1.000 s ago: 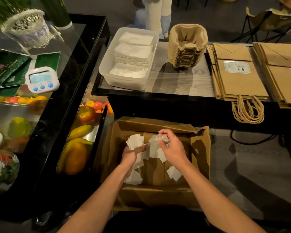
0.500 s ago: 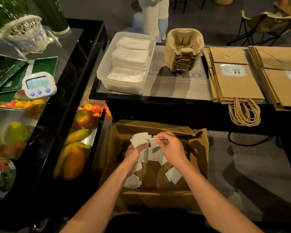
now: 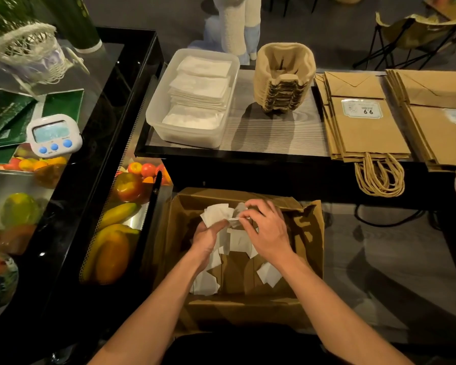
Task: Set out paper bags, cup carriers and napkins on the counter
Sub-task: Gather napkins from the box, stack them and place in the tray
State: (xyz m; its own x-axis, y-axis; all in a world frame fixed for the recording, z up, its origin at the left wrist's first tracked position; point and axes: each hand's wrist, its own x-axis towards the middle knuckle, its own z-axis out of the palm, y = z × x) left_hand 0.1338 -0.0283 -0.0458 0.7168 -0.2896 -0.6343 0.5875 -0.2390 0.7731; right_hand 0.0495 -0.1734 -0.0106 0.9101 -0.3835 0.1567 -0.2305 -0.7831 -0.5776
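White napkins (image 3: 200, 88), nested cup carriers (image 3: 284, 75), flat paper bags (image 3: 363, 133) line the counter (image 3: 274, 135).

The left forearm (image 3: 156, 306) and right forearm (image 3: 327, 299), both bare, reach forward and converge, bringing the wrists close together. The left hand (image 3: 208, 239) is turned thumb-up, its fingers curled around a small fan of white napkins (image 3: 216, 213). The right hand (image 3: 270, 230) lies knuckles-up just beside it, thumb and forefinger pinching a napkin edge near the left thumb.

Sticker (image 3: 361, 108) on the top paper bag (image 3: 366, 139): "6 6", or "9 9" the other way up.
Sticker's smaller print: too blurred.
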